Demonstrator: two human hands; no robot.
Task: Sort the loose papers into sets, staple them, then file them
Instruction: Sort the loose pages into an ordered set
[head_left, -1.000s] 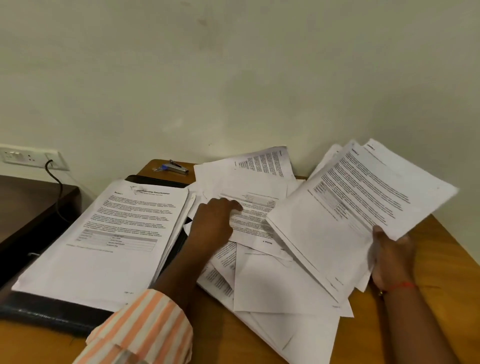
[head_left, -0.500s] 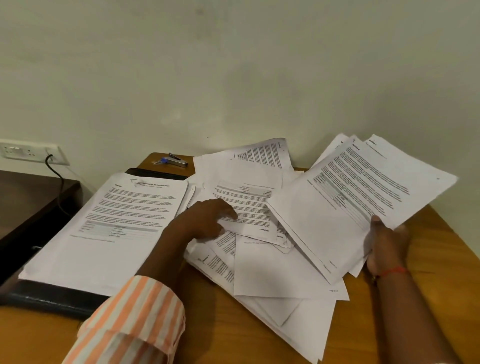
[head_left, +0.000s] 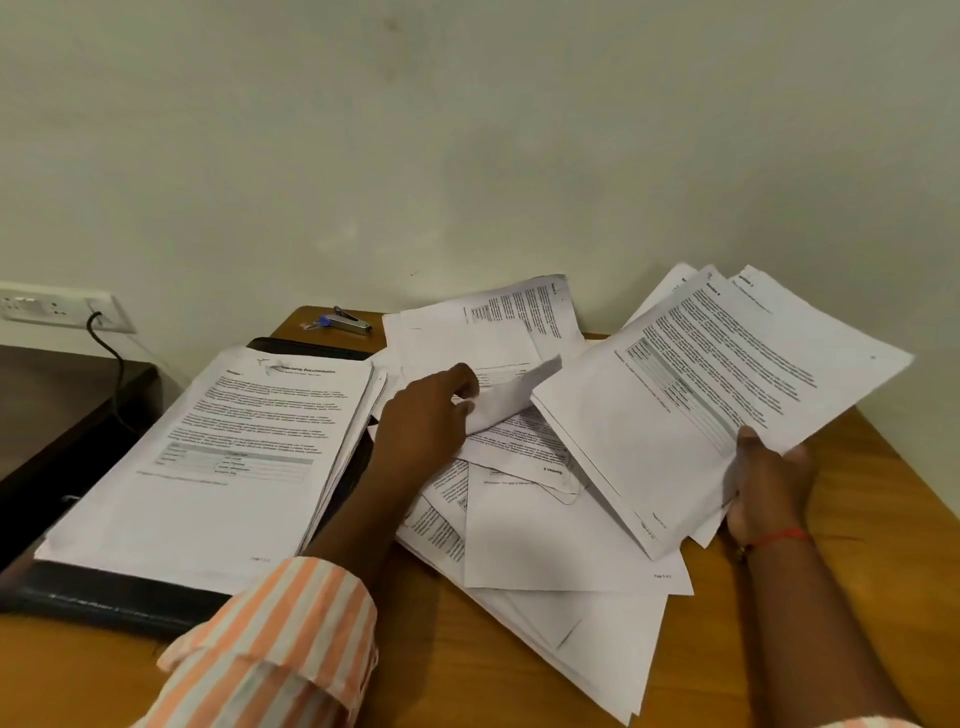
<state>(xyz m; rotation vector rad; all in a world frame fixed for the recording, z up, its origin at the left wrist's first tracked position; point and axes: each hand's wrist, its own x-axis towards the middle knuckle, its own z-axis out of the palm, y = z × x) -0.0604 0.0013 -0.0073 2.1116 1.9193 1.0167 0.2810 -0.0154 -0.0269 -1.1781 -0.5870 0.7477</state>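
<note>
Loose printed papers (head_left: 550, 540) lie in a messy heap across the middle of the wooden table (head_left: 857, 519). My left hand (head_left: 426, 415) grips one sheet (head_left: 509, 400) from the heap and curls its edge upward. My right hand (head_left: 769, 488) holds a fanned bundle of sheets (head_left: 701, 395) tilted above the heap at the right. A neat stack of papers (head_left: 218, 457) rests on a black folder (head_left: 114, 597) at the left. A small stapler (head_left: 345, 322) with a blue end lies at the table's far edge.
A pale wall rises right behind the table. A dark side table (head_left: 57, 400) stands at the left, with a wall socket (head_left: 57, 309) and a black cable (head_left: 111, 358) above it. Bare wood shows at the front and right.
My left hand has closed on a sheet in the heap and lifted its edge, so the sheet now curls up. The bundle in my right hand has barely shifted.
</note>
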